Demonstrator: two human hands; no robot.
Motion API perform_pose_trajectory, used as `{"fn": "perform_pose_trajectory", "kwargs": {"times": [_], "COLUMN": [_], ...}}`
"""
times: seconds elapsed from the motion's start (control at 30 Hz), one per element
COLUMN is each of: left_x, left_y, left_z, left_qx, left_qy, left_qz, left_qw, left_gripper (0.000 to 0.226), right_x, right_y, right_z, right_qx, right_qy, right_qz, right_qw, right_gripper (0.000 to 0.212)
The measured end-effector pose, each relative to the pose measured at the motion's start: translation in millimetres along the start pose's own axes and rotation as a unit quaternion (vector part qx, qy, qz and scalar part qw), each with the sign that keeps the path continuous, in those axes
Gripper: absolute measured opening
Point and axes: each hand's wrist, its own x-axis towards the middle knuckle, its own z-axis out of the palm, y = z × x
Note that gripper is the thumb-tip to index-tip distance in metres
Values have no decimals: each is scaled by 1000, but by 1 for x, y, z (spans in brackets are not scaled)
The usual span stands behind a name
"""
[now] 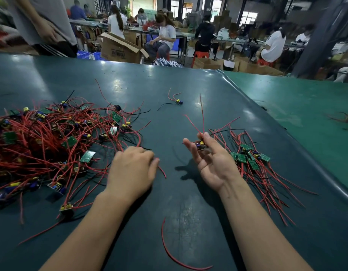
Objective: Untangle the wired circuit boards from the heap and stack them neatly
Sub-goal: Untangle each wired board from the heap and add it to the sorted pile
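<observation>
The dark green bench point(188, 192) carries everything. On my left sprawls the heap point(44, 145), a big knot of red and black leads with small green circuit boards buried in it. On my right lies the stack point(249, 157), a few boards lapped together with their wires fanned toward me.

My right hand point(212, 163) is raised palm-up between the two; its grip is a thumb-and-finger pinch on one freed board point(201, 145), the other fingers spread, red leads standing up behind. My left hand point(132, 169) rests knuckles-up at the heap's edge, fingers curled over a red wire point(162, 171).

As I judge it, the step is laying this board on the stack. I'd set it flat on the others, green face matching, and sweep its leads alongside theirs so nothing crosses. A loose red wire point(169, 249) lies near me; I'd keep clear of it.
</observation>
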Motion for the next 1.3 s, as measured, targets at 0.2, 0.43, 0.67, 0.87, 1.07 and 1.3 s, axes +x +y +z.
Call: {"fn": "perform_pose_trajectory", "kwargs": {"times": [0.2, 0.43, 0.67, 0.87, 1.07, 1.3], "left_x": [1, -7, 1, 4, 2, 4], "left_y": [-5, 40, 27, 26, 27, 23], "left_z": [-13, -1, 8, 10, 7, 15], "left_qx": [-42, -207, -342, -489, -578, -486], "left_qy": [263, 207, 122, 90, 36, 122], "left_qz": [-48, 120, 27, -30, -30, -49], "left_qw": [963, 949, 931, 867, 814, 864], "left_gripper": [32, 35, 19, 28, 17, 10], "right_x": [-1, -2, -4, -1, 0, -4], "right_y": [5, 17, 27, 20, 23, 26], "right_z": [1, 1, 3, 0, 0, 5], "right_qx": [-120, -177, -320, -347, -327, -342], "right_qy": [-18, -73, -76, 5, -12, -24], "right_qz": [-6, -47, -98, -170, -153, -150], "right_qw": [993, 980, 939, 922, 932, 927], "right_gripper": [11, 6, 12, 15, 14, 14]}}
